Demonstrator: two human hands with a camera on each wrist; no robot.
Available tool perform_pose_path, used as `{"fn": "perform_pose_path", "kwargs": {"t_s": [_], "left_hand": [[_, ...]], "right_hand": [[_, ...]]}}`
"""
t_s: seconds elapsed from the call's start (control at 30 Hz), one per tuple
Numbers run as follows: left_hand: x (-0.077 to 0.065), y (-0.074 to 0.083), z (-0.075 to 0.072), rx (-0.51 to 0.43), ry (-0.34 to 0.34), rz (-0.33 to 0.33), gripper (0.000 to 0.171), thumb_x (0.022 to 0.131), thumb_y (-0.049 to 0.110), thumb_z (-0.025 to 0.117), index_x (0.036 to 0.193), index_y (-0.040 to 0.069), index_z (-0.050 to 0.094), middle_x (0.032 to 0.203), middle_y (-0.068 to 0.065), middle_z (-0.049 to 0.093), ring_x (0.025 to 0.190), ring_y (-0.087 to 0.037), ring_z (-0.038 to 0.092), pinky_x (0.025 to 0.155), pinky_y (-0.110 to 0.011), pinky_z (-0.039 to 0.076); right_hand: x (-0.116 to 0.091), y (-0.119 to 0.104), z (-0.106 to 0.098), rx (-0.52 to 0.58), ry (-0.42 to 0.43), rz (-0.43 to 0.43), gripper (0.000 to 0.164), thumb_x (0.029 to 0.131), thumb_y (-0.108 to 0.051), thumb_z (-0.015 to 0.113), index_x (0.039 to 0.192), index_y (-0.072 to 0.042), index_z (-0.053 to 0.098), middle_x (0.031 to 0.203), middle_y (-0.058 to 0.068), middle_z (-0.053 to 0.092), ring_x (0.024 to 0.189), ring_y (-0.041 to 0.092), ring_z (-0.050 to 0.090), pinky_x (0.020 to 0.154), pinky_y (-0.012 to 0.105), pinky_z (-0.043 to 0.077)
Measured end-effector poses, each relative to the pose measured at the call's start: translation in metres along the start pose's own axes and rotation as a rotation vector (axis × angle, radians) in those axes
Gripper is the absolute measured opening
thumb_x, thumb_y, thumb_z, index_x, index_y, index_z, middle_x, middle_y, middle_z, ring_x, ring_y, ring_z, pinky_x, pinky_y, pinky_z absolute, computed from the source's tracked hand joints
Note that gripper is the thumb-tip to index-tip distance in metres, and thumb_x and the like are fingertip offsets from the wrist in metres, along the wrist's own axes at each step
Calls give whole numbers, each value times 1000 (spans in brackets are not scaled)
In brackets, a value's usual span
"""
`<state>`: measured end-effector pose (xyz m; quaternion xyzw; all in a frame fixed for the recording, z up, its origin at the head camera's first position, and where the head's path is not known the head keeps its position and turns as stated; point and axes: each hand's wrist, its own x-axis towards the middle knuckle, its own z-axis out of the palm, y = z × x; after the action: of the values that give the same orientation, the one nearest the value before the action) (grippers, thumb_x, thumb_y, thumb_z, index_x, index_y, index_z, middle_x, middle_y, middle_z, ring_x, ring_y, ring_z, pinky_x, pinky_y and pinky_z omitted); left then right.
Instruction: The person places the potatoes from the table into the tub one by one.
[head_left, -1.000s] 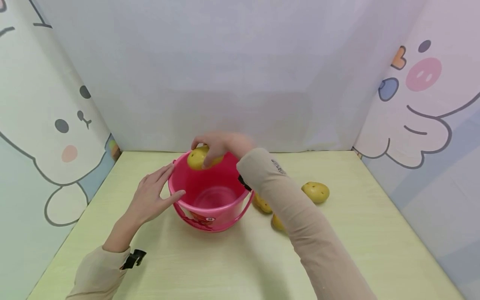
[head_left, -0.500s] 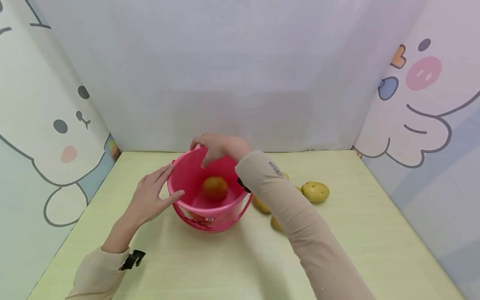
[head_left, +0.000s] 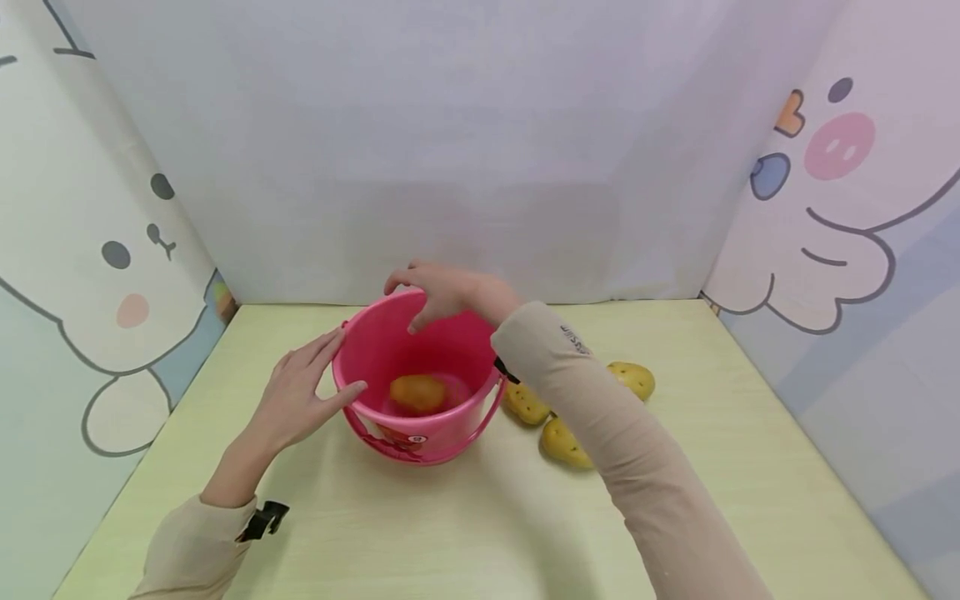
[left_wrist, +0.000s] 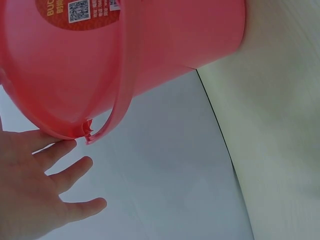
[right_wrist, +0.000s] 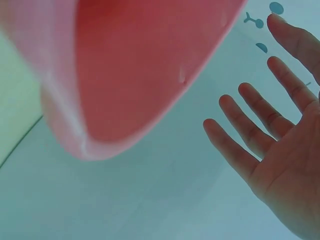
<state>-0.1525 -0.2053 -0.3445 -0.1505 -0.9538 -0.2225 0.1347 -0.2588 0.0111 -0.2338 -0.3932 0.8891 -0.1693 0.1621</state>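
Observation:
A pink bucket (head_left: 450,429) stands on the table, one potato (head_left: 417,393) lying on its bottom. At the bucket's left side my left hand (head_left: 300,392) rests on the rim with fingers spread; the left wrist view shows the fingertips of this hand (left_wrist: 35,180) touching the rim close to the handle joint. Over the far part of the opening hovers my right hand (head_left: 450,293), holding nothing. In the right wrist view, this hand (right_wrist: 285,150) has its fingers spread, apart from the bucket's rim (right_wrist: 107,149).
Right of the bucket lie more potatoes: one beside the bucket (head_left: 527,404), one nearer the front (head_left: 564,443), and one farther right (head_left: 633,379), partly behind the right sleeve (head_left: 622,433). White walls with cartoon prints enclose the pale table (head_left: 390,533).
My right hand has let go of the potato, which dropped to the bottom of the bucket. That hand has since shifted slightly right and up. The left hand stays at the rim.

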Motion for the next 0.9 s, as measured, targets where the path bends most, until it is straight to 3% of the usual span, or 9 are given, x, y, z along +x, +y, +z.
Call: {"fn": "perform_pose_path", "kwargs": {"t_s": [0.47,0.9], "left_hand": [[-1,-1,1,-7,21,15,77,77,42,63,137,6,31,134,-17,34,118,-36,29,89,-60,23],[-1,1,0,-4,27,26,76,77,43,62,136,5,32,133,-17,35,117,-36,30,89,-60,24]], "right_hand": [[-21,30,-4,-53,86,-111,57,73,-22,72,124,-14,46,120,3,39,109,15,37,75,24,46],[-52,57,-2,-151,201,-201,55,77,-27,68,126,-17,46,123,4,41,111,16,36,83,30,43]]}}
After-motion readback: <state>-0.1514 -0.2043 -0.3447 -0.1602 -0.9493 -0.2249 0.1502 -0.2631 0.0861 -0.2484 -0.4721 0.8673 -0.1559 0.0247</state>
